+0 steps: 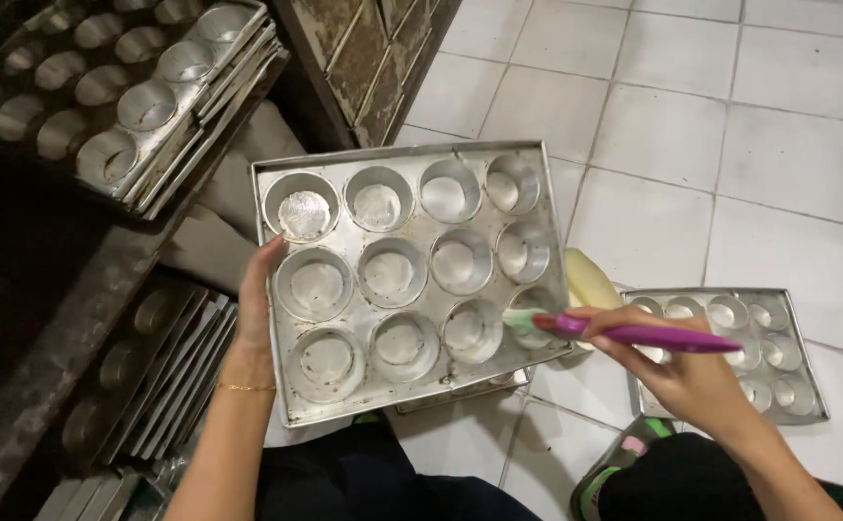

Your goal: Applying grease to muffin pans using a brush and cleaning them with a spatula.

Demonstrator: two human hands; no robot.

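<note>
Far out past the left hand, a stack of grey metal muffin trays (166,92) sat on the upper shelf of a dark rusty rack (65,338), and more trays (166,371) stood packed on the shelf just beside the left forearm. The left hand (259,294) gripped the near-left edge of a silver twelve-cup muffin tray (397,270), fingers curled under the rim, a thin gold bracelet (245,387) on the wrist. That tray lay tilted across the lap, spanning the gap between both hands, cups facing up. At its right edge, the right hand (677,371) was closed around a purple-handled pastry brush (624,331), the pale green bristles touching the cup in the tray's near-right corner. A pale yellow lump (590,278) showed just above the right hand. Under and beyond the right hand, a smaller silver muffin tray (793,367) rested flat on the white tiled floor (692,125).
</note>
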